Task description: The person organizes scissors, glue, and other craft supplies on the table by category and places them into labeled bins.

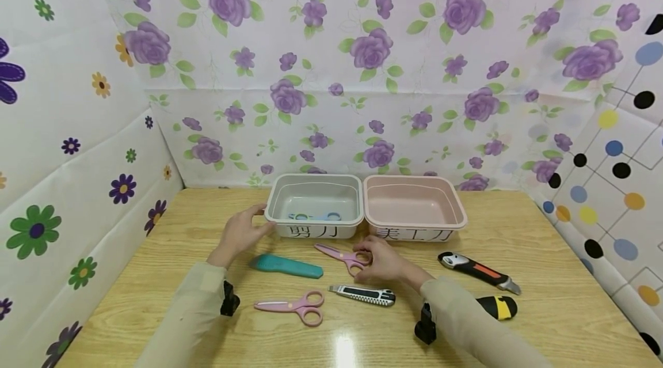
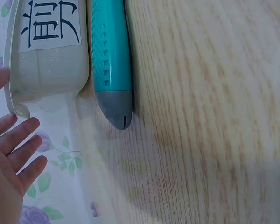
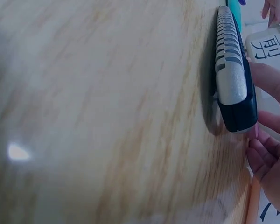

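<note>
1. One left hand [image 1: 240,235] is at the left rim of the grey bin, its fingers rather straight and spread apart, with the thumb at the rim.
2. A turquoise cutter [image 1: 290,266] lies on the tabletop [image 1: 549,276] in front of this bin, near to the left hand.
3. Nearer to the person lie the lower pink scissors [image 1: 296,304], with handles to the right.
4. The grey bin [image 1: 316,186] carries a paper label; inside are blue-handled scissors [image 1: 320,218], partly hidden by the front rim.
5. The upper pink scissors [image 1: 343,255] lie before the bins, blades toward the left and handles under the right hand.
6. A silver and black cutter [image 1: 362,294] lies just on the near side of that hand.
7. The right hand [image 1: 385,258] has its fingers bent at these handles; whether they are clamped on them, I cannot tell.
8. The pink bin [image 1: 414,186] stands beside the grey one, its front corner partly behind the hand.
9. A black and red cutter [image 1: 479,271] lies farther right.
10. The right sleeve covers part of a black and yellow tool [image 1: 501,307].
</note>
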Demonstrator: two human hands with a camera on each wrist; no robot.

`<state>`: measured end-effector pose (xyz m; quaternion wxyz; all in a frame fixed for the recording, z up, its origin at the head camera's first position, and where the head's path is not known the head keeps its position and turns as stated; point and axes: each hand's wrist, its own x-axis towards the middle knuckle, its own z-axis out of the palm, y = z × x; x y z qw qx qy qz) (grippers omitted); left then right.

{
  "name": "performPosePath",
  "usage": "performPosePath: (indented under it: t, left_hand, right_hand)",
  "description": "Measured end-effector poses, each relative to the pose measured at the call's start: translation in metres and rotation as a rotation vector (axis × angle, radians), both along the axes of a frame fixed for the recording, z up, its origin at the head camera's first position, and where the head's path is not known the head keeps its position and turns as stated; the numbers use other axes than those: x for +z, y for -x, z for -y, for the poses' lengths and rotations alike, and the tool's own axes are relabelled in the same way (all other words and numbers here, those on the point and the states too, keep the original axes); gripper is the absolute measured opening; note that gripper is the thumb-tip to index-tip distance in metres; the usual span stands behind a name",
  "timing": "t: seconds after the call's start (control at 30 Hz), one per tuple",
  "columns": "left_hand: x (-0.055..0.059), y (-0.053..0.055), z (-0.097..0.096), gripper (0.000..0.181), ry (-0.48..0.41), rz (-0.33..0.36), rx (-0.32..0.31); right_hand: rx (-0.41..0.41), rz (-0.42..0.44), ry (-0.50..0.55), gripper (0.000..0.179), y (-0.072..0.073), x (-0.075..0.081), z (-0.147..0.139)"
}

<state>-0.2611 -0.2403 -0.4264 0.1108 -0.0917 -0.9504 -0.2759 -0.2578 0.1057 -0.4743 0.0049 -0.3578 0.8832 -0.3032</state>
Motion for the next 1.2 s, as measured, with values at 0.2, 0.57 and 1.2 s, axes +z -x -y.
performPosePath:
  t: [0.2, 0.57, 1.2]
  left_hand:
    - [0.000, 0.000, 0.000, 0.057, -0.005, -0.001, -0.002]
    - [0.000, -0.001, -0.001, 0.059, -0.012, 0.022, 0.003]
    - [-0.003, 0.001, 0.001, 0.058, -0.001, -0.014, -0.001]
  right_hand:
    - [0.014, -0.037, -0.010, 0.055, 0.003, -0.004, -0.001]
    - [-0.025, 0.026, -0.016, 0.052, 0.004, -0.005, 0.001]
    - [0.012, 0.287, 0.154, 0.043, 0.007, 0.004, -0.002]
